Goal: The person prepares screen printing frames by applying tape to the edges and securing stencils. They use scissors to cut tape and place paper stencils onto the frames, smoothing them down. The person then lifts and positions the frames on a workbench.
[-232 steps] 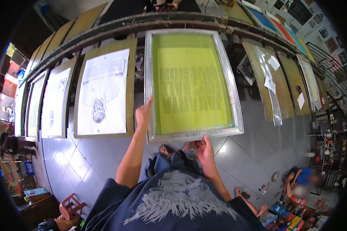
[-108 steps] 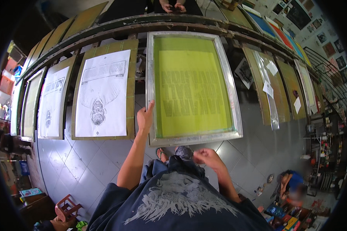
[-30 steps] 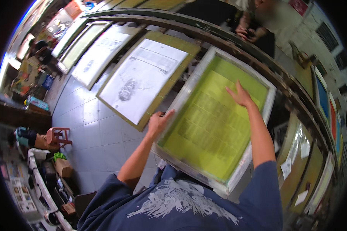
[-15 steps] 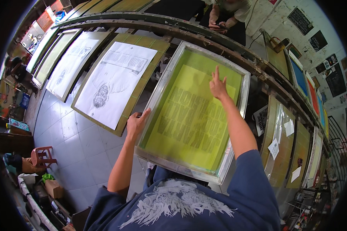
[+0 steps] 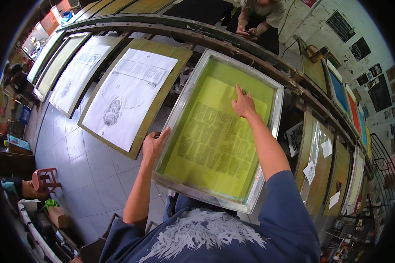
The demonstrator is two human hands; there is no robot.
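Note:
In front of me lies a screen-printing frame (image 5: 267,193) with a pale metal rim and yellow-green mesh (image 5: 193,175). Dark block lettering shows through the mesh, on a lighter rectangle that looks like a sheet beneath. My left hand (image 5: 153,142) grips the frame's left rim, thumb along the top and fingers curled round the outside. Over the upper right part of the mesh is my right hand (image 5: 244,105). Its index finger is stretched out, the other fingers partly bent, and nothing is in it. Whether the fingertip touches the mesh I cannot tell.
To the left, a board (image 5: 171,65) carries a white printed sheet (image 5: 127,92); more boards and frames line that rack. Several boards, one (image 5: 314,166) with plastic film, stand on the right. A dark metal rail (image 5: 232,49) runs behind. Beyond it a person (image 5: 259,22) holds something small and dark.
My right hand has shifted slightly left and down over the mesh, its fingers more bent. My left hand keeps its hold on the rim.

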